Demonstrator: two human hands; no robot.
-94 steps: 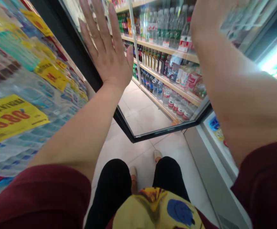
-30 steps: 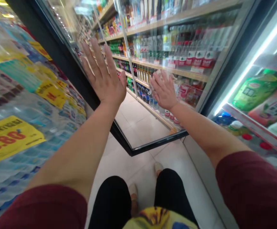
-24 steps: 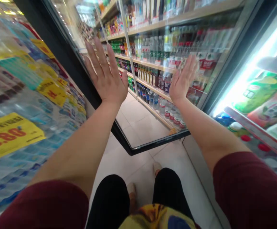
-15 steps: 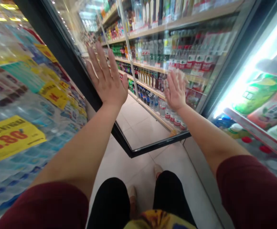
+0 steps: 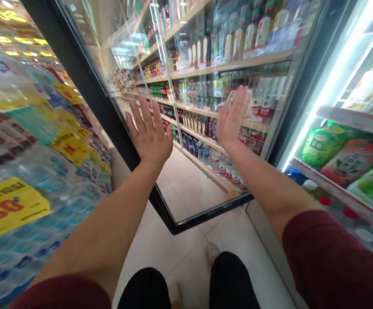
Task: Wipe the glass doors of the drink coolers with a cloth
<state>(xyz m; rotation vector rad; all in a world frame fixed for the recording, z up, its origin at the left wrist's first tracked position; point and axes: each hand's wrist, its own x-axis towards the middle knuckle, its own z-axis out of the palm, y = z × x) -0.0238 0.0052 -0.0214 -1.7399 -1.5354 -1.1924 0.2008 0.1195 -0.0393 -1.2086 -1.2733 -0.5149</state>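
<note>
A glass door [image 5: 189, 195] with a black frame stands open in front of me. My left hand [image 5: 151, 133] lies flat on the pane near the frame's left side, fingers spread and holding nothing. Further right, my right hand [image 5: 233, 118] presses a pale, crumpled cloth [image 5: 248, 105] against the glass. Its fingers are close together over the cloth and hide part of it. Bottles on shelves [image 5: 202, 107] show in the pane behind both hands; I cannot tell how much is reflection.
At the right is a lit cooler with a shelf [image 5: 344, 184] of green and red packages [image 5: 355, 161]. Stacked bottle packs [image 5: 45, 231] with a yellow price sign [image 5: 11, 210] line the left. Pale floor tiles [image 5: 186, 257] lie beneath my feet.
The view has tilted upward, so the door sits lower in it. My right hand has slid up the glass with the cloth. My left hand keeps about the same place on the door.
</note>
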